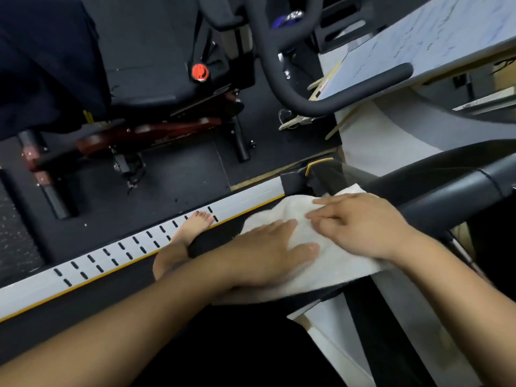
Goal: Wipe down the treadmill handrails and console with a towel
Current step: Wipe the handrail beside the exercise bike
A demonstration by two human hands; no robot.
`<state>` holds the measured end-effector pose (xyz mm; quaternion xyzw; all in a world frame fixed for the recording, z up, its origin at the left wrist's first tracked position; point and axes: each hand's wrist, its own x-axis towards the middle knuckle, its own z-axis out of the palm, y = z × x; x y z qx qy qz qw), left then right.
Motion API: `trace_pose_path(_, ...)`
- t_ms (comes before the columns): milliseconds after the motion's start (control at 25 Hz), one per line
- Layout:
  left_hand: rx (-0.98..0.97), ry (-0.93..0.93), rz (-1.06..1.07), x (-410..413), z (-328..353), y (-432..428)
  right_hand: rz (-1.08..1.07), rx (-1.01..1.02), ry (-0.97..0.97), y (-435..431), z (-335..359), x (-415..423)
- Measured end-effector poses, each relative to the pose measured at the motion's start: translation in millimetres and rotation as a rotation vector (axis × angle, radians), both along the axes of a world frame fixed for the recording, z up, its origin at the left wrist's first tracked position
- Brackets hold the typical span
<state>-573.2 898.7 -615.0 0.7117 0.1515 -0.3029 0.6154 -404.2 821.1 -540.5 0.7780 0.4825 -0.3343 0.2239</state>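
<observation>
Item: white towel (307,247), draped over the near end of the dark handrail (435,196), right of centre.

Hands: we lay 2 on it. Left hand (268,252) flat, fingers straight, pressing the cloth down. Right hand (360,227) likewise flat on top, fingers extended toward the left; neither curls round the rail.

Step, as we judge it: wiping the handrail; console not in view.

Next move calls for sliding the cloth along the rail toward the far right while keeping pressure.

Room: the rail runs free to the right; our bare foot (192,233) rests on the grey side rail (111,261) just left.
</observation>
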Motion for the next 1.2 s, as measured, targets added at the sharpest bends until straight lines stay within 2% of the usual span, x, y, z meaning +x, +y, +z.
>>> trace_pose_path(120,0.193,-0.098,-0.073,-12.3,30.7,-5.2,-0.053,0.302,0.19,-19.4,18.6,9.4)
trace_pose_path(200,0.295,-0.172,-0.118,9.1,38.3,-16.3,-0.162,0.334,0.236,-19.2,17.1,26.7)
trace_pose_path(320,0.364,-0.252,-0.088,43.8,37.9,-29.3,-0.237,0.198,0.009,-6.8,-3.6,29.7)
trace_pose_path(360,0.399,-0.264,-0.07,48.7,39.5,-32.5,-0.243,0.227,-0.049,-9.6,-4.3,24.1)
trace_pose_path(480,0.498,-0.316,-0.067,38.5,50.8,-41.0,-0.299,0.567,0.026,-42.0,11.4,-3.6)
trace_pose_path(560,0.555,-0.319,-0.093,31.9,55.5,-45.4,-0.211,0.682,0.027,-67.8,14.4,-7.9)
trace_pose_path(680,0.497,-0.343,-0.041,55.1,47.4,-45.8,-0.09,0.687,-0.022,-77.7,10.1,17.3)
trace_pose_path(760,0.344,-0.345,-0.022,85.0,38.4,-47.0,-0.157,0.744,-0.079,-84.9,13.8,38.1)
trace_pose_path(840,0.333,-0.382,-0.023,109.2,36.7,-54.6,-0.282,0.823,-0.156,-106.8,16.8,51.4)
trace_pose_path(1040,0.813,-0.532,-0.122,108.2,43.3,-79.7,-0.412,1.081,-0.242,-153.3,-6.8,27.7)
trace_pose_path(1200,1.075,-0.577,-0.158,95.3,39.7,-91.6,-0.485,1.271,-0.201,-161.2,-26.2,20.6)
